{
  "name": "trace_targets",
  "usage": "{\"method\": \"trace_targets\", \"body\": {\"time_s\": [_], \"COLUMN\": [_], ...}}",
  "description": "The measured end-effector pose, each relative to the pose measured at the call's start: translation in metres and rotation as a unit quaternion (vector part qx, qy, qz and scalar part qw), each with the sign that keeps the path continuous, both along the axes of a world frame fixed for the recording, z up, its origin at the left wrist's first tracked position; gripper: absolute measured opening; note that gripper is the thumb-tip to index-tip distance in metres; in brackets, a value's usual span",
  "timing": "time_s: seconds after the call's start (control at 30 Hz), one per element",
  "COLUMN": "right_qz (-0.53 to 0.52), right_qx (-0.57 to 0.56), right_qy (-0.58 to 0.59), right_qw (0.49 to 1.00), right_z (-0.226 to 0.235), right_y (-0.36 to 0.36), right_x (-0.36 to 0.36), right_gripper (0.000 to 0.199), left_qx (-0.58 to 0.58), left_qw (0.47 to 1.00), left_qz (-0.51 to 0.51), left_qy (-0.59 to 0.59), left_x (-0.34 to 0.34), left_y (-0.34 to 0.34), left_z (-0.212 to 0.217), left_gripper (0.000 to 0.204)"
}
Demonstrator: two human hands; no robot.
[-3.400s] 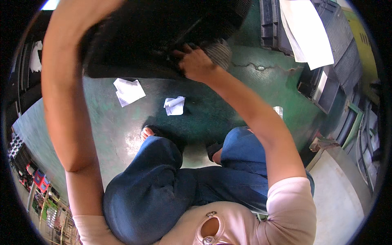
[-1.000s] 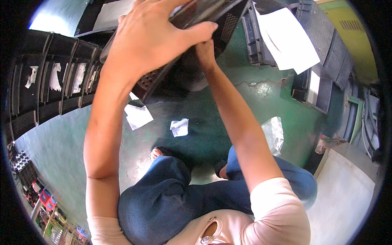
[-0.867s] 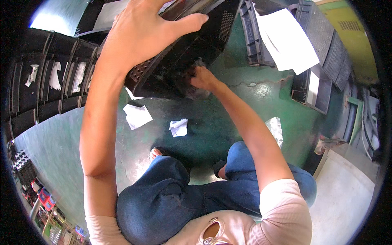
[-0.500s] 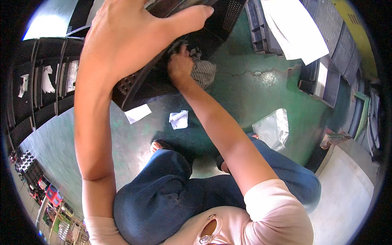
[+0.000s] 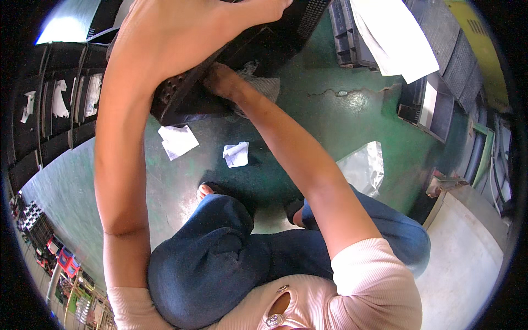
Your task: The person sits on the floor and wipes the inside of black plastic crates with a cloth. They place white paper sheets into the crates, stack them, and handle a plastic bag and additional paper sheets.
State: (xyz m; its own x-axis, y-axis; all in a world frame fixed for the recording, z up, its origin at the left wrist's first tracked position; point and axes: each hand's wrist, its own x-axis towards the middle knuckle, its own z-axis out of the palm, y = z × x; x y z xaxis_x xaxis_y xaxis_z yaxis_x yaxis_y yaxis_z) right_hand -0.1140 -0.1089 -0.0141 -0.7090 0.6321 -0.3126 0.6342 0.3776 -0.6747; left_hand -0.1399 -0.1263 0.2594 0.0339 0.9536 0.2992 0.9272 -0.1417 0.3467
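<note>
Crate [image 5: 190, 102], black, sits below the left hand [image 5: 181, 36], thumb spread, finger hold unseen; the right hand [image 5: 223, 81] reaches inside, grip impossible to tell, striped cloth [image 5: 268, 88] just right of it. Work appears unfinished, both hands engaged.

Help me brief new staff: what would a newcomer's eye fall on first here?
The left hand looms largest, at top left over a black crate, with the right hand at the crate's dark opening. Bright white sheets stand out at upper right, over dark crates. Below, on the green floor, lie white paper pieces left of centre and shiny clear plastic to the right.
</note>
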Motion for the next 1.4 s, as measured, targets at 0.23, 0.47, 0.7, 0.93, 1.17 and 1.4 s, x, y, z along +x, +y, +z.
{"method": "trace_targets", "body": {"time_s": [0.23, 0.47, 0.7, 0.93, 1.17, 1.4], "right_qz": [-0.12, -0.3, -0.529, -0.414, -0.317, -0.022], "right_qx": [-0.168, -0.473, -0.317, 0.091, 0.116, 0.241], "right_qy": [0.268, 0.501, 0.417, 0.427, 0.52, 0.301], "right_qw": [0.941, 0.659, 0.668, 0.798, 0.785, 0.922], "right_z": [0.12, 0.144, 0.115, 0.151, 0.149, 0.13], "right_y": [0.011, 0.035, 0.053, 0.077, 0.05, -0.015], "right_x": [0.037, 0.06, -0.024, -0.101, -0.076, -0.081], "right_gripper": [0.041, 0.032, 0.02, 0.036, 0.058, 0.045], "left_qx": [-0.075, -0.06, -0.029, -0.066, -0.023, -0.08], "left_qw": [0.99, 0.912, 0.931, 0.961, 0.954, 0.928], "left_qz": [-0.016, 0.123, 0.105, 0.034, -0.036, -0.034], "left_qy": [-0.115, -0.386, -0.349, -0.268, -0.296, -0.362], "left_x": [-0.036, -0.157, -0.135, -0.121, -0.129, -0.144], "left_y": [0.017, -0.007, -0.039, -0.023, -0.022, -0.014], "left_z": [-0.006, -0.035, -0.035, -0.029, -0.031, -0.032], "left_gripper": [0.061, 0.052, 0.056, 0.057, 0.06, 0.061]}}
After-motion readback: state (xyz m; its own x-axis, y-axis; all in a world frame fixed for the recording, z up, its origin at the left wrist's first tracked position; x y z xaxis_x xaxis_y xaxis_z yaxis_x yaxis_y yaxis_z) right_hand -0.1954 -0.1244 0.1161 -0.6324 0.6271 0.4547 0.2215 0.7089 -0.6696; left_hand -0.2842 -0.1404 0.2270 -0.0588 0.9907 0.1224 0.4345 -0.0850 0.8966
